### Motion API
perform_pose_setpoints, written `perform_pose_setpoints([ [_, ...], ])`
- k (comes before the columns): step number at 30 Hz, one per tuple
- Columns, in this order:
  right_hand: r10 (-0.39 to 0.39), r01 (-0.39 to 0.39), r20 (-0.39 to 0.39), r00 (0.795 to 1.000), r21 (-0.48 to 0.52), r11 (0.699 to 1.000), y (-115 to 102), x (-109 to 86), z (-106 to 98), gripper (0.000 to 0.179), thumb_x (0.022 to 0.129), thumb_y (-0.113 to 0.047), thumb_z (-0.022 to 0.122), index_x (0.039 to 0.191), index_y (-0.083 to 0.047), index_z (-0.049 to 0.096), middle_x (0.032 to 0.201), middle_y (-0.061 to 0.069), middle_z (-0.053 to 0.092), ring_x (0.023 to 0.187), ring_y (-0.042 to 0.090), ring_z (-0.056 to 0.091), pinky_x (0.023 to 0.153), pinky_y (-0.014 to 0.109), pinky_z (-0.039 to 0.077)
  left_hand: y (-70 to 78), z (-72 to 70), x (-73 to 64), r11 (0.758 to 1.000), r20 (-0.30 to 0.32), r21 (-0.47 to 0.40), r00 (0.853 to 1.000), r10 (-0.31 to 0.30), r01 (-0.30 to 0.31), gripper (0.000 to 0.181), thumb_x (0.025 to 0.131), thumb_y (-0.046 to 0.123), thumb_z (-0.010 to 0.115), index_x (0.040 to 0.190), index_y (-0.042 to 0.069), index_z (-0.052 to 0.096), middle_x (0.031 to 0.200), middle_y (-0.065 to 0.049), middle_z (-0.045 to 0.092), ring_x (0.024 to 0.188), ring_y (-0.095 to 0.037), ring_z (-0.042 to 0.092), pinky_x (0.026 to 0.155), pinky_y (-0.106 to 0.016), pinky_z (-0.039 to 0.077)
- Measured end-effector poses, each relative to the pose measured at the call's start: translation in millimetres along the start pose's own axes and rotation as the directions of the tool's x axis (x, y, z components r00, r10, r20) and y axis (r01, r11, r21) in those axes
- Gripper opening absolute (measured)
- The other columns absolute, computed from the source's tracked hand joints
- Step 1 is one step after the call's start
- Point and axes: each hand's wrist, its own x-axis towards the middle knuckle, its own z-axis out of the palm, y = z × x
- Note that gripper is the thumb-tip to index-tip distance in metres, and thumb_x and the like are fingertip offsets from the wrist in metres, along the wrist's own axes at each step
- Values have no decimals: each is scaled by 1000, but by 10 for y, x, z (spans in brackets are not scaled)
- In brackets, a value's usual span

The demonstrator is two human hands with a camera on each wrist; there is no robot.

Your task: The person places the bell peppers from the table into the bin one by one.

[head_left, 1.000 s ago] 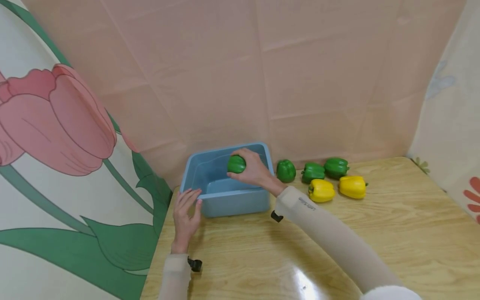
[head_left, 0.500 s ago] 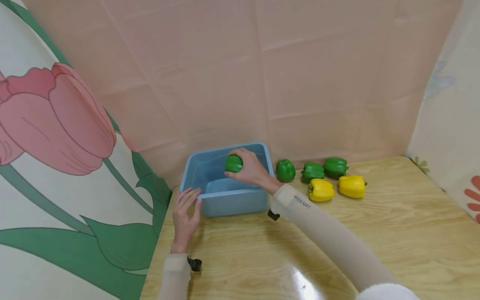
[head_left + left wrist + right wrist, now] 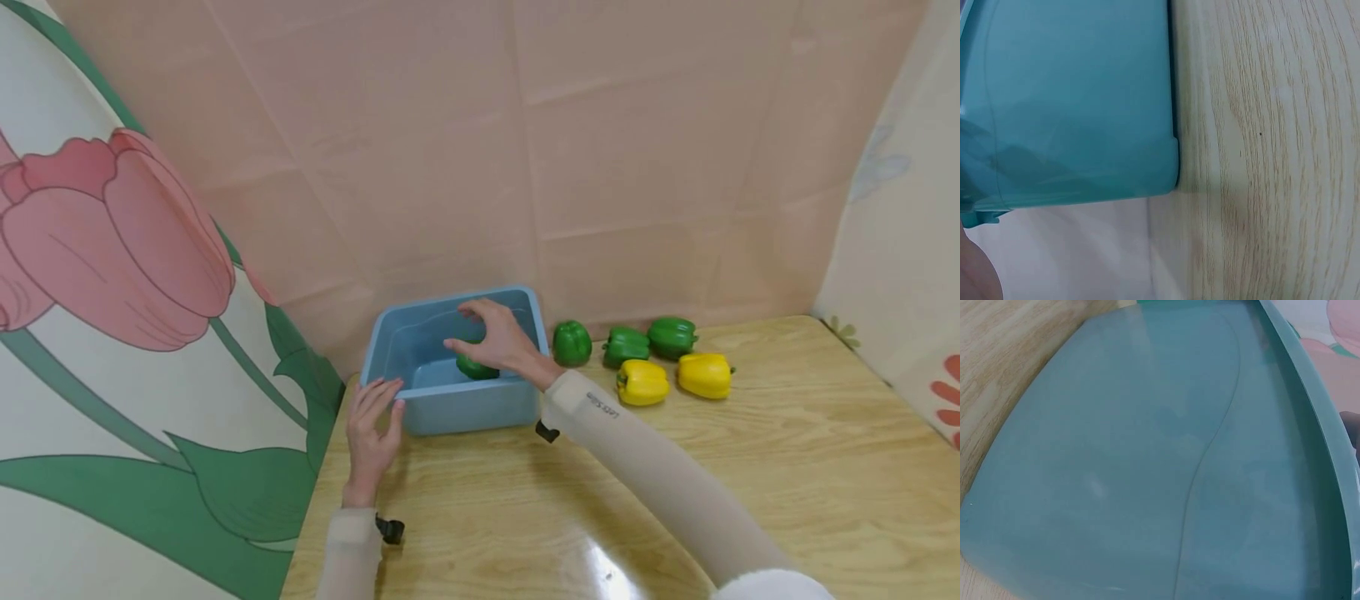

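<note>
Green pepper (image 3: 477, 367) lies inside your blue bin (image 3: 467, 410), low behind the near wall and partly covered by your right hand (image 3: 504, 337); you cannot tell from here whether it touches the floor. That right hand hangs over the bin with thumb and fingers well apart, pinching nothing. Your left hand (image 3: 372, 429) rests relaxed at the near left corner, fingers on the rim and thumb beside the near wall. The pepper looks light and firm, but its glossy, rounded skin could slip or roll under fingertips, so you would do best to take it across its widest part, thumb opposing fingers, without squeezing hard. Your bin looks like stiff, smooth, fairly light plastic that may slide if bumped; steady it by the rim. On the wood-grain table (image 3: 480, 500), just right of it, stand three more green peppers (image 3: 626, 347) and two yellow peppers (image 3: 642, 382).
</note>
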Motion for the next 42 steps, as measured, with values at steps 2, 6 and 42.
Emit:
perform_pose_setpoints([
  [2,10,-10,10,1000,2,1000,1,-6,-1,70,93,-54,80,145,-12,62,139,11,67,125,33,66,103,50,57,0,3,0,1000,-3,-3,1000,3,-3,34,94,2,75,127,11,79,125,-11,78,128,-39,64,121,-74,28],
  [6,12,-12,20,1000,-8,1000,9,-11,-8,68,94,-55,78,144,-12,63,139,10,67,125,33,66,104,49,57,1,8,0,1000,-1,-4,1000,5,-5,35,95,2,76,128,12,79,126,-11,78,128,-39,64,121,-74,28],
  [42,-87,88,12,996,-45,995,-8,-186,-244,51,98,-45,77,138,-14,68,134,10,69,122,28,65,103,52,55,7,18,6,1000,-11,-12,1000,-4,4,32,95,1,75,125,10,80,124,-11,78,128,-41,64,122,-74,27],
])
